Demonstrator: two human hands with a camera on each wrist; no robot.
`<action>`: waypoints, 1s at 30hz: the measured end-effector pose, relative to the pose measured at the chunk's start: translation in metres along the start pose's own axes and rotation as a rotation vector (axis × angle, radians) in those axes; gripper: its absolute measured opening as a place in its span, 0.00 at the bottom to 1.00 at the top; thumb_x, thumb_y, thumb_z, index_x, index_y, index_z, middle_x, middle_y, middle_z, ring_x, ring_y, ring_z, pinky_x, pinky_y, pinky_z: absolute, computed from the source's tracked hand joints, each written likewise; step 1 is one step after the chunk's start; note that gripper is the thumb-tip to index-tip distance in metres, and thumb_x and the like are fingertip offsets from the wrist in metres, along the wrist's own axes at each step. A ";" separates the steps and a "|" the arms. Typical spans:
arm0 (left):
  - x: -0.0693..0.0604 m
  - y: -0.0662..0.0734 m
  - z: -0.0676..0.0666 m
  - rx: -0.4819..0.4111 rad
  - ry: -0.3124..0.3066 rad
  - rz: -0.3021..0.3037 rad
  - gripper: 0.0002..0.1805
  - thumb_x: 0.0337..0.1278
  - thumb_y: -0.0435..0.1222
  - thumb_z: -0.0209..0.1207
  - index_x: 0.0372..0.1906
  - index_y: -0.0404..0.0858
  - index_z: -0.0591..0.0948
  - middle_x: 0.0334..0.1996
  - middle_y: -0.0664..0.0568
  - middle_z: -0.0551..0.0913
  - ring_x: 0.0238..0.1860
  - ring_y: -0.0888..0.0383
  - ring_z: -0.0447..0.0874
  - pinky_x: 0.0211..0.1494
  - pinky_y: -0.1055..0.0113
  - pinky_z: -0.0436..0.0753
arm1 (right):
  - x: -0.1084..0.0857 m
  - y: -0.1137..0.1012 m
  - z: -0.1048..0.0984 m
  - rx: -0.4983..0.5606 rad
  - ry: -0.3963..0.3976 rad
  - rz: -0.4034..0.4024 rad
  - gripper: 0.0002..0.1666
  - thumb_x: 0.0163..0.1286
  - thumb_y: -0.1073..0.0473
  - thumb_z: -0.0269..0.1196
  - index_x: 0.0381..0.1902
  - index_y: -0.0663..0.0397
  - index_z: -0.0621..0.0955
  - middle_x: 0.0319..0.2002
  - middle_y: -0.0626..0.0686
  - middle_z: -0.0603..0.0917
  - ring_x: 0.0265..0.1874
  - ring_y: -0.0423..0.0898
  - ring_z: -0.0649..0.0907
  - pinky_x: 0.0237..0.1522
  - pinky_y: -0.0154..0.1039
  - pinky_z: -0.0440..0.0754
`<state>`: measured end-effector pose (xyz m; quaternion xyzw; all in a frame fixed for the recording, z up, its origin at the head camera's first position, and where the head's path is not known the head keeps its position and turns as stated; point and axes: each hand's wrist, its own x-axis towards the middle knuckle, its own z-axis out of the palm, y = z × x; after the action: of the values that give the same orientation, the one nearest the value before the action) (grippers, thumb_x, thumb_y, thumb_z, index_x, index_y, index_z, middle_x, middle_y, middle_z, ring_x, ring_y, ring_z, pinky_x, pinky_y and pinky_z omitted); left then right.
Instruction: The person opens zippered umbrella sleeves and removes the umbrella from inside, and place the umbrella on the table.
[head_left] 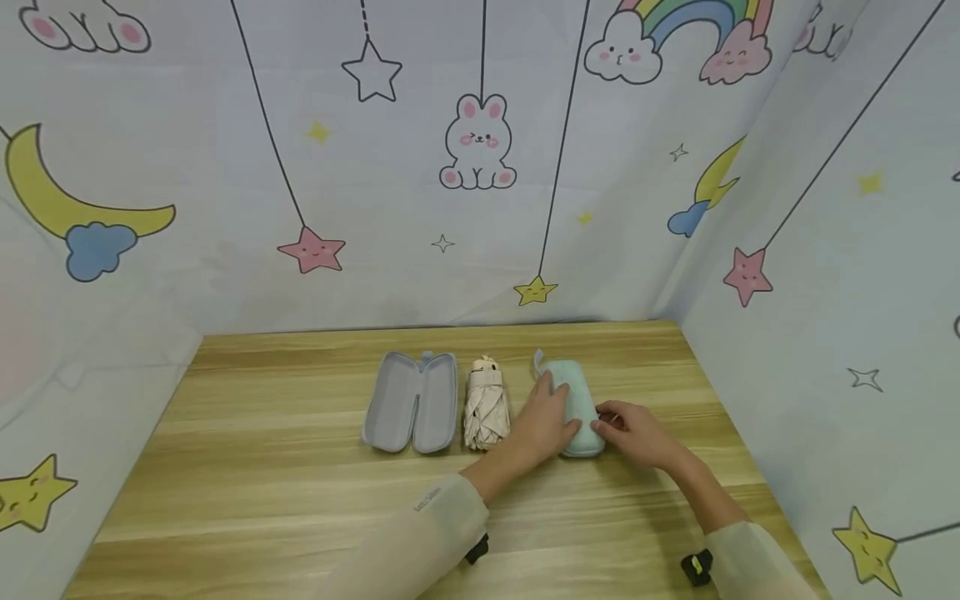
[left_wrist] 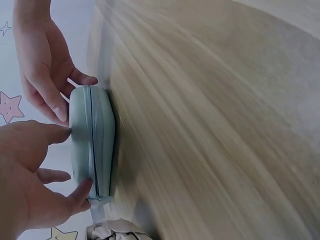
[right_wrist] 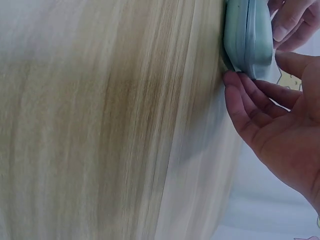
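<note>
A mint-green zippered glasses case (head_left: 579,408) lies closed on the table, right of the middle, with a small strap loop (head_left: 538,360) at its far end. My left hand (head_left: 542,417) holds its left side, the thumb near the front end and fingertips on the upper part. From the right, my right hand (head_left: 633,429) pinches the other edge, thumb on top. In the left wrist view the zipper (left_wrist: 93,135) runs along the side of the case. The right wrist view shows the right fingertips (right_wrist: 232,79) at the case's bottom edge.
Left of my left hand lies a beige folded umbrella (head_left: 487,408). Beside it a grey case (head_left: 392,400) lies spread open, both halves facing up. The wooden table (head_left: 285,467) meets a white patterned cloth (head_left: 405,283) at the back and sides.
</note>
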<state>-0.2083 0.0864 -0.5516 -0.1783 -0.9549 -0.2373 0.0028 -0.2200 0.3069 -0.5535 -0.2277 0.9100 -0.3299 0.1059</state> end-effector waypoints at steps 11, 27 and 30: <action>0.010 0.024 -0.004 0.156 0.079 -0.064 0.29 0.71 0.52 0.66 0.61 0.31 0.80 0.60 0.35 0.77 0.59 0.42 0.77 0.61 0.58 0.81 | 0.012 0.004 -0.001 0.125 0.058 0.029 0.23 0.84 0.66 0.54 0.71 0.71 0.74 0.58 0.65 0.84 0.50 0.55 0.87 0.50 0.47 0.87; 0.022 0.057 0.012 0.507 -0.118 -0.191 0.50 0.73 0.68 0.50 0.78 0.29 0.68 0.76 0.26 0.63 0.77 0.33 0.63 0.63 0.59 0.84 | 0.010 0.018 0.008 0.419 0.046 0.081 0.26 0.82 0.70 0.54 0.74 0.72 0.71 0.63 0.71 0.81 0.48 0.46 0.88 0.43 0.39 0.89; 0.023 0.058 0.016 0.506 -0.125 -0.208 0.51 0.72 0.69 0.50 0.78 0.30 0.68 0.77 0.26 0.63 0.78 0.33 0.62 0.63 0.59 0.84 | 0.006 0.022 0.009 0.416 0.042 0.079 0.26 0.83 0.68 0.54 0.76 0.69 0.71 0.66 0.70 0.79 0.50 0.45 0.87 0.43 0.38 0.88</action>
<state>-0.2093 0.1490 -0.5373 -0.0872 -0.9953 0.0212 -0.0361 -0.2300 0.3139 -0.5753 -0.1581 0.8324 -0.5111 0.1446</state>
